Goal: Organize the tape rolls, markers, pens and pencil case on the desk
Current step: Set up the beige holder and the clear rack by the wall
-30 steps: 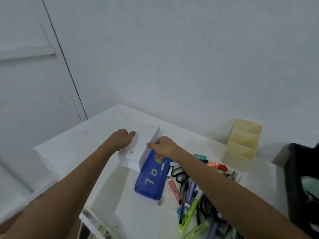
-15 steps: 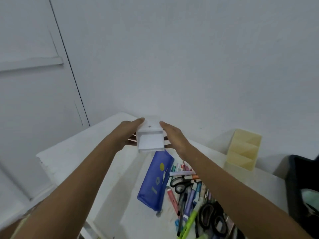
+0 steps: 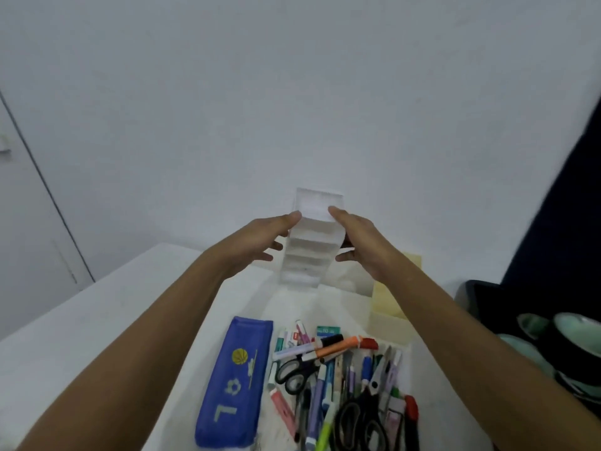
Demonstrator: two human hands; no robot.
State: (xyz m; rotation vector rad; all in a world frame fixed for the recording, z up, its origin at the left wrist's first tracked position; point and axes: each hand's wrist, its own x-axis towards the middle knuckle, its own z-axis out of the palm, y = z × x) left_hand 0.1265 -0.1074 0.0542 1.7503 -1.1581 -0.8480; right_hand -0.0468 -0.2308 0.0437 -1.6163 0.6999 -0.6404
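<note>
The white stepped organizer (image 3: 309, 245) is sitting farther back now than half a second ago, upright near the wall, and the blue pencil case (image 3: 235, 382) is lying nearer us. The left hand (image 3: 260, 242) and right hand (image 3: 361, 242) are flanking it, fingers spread and nearly straight, their tips touching its sides. Sorting is barely starting: the markers and pens (image 3: 338, 372) are still lying jumbled with scissors (image 3: 294, 369) on the near desk (image 3: 97, 320), the organizer's tiers empty.
</note>
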